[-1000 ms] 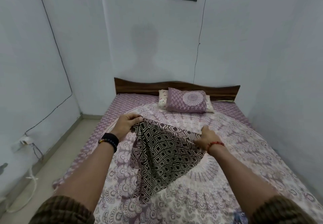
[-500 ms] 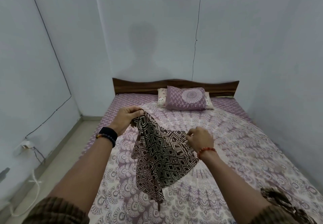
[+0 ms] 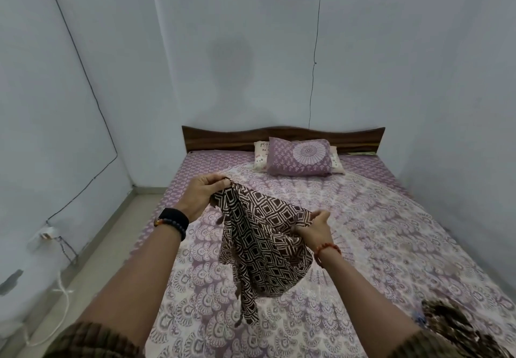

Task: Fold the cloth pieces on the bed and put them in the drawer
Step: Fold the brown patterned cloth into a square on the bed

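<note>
The brown-and-cream diamond-print cloth (image 3: 262, 243) is now hanging clear of the mattress, where a second ago it was still draping down onto the sheet with its top edge stretched wide between the hands; the right hand (image 3: 317, 230) has been drawing inward and lower, so the span is shortening and the fabric is bunching into vertical folds. That reads as the cloth being gathered and its corners found before a proper fold is made, so the folding is only beginning and the drawer step is still well ahead; no drawer is showing here. The left hand (image 3: 202, 194) is pinching one upper corner between thumb and curled fingers, raised above the purple mandala bedsheet (image 3: 391, 232). The right hand is gripping the opposite edge with its fingers closed round a tuck of fabric, though exactly how much it is holding is hard to tell because the cloth is wrapping over the knuckles. A second dark patterned piece (image 3: 452, 324) appears to be lying on the sheet near the right forearm, blurred at the frame's edge.
</note>
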